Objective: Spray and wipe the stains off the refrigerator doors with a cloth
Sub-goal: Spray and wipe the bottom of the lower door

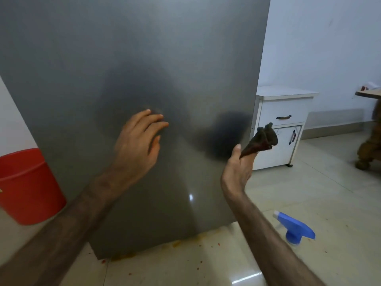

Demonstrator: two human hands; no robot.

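Blue spray bottle [295, 230] stands on glossy tile by the door's lower right corner; right hand [237, 172] pinches a dark bunched cloth [261, 140] just off the door's right edge; left hand [137, 145] fingers spread, at the smooth grey refrigerator door [144, 58]; red bucket [26, 186] left

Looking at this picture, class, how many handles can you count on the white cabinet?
2. One handle lies level on the drawer of the white cabinet; the other handle stands upright on the door below. The refrigerator door hides the cabinet's left edge.
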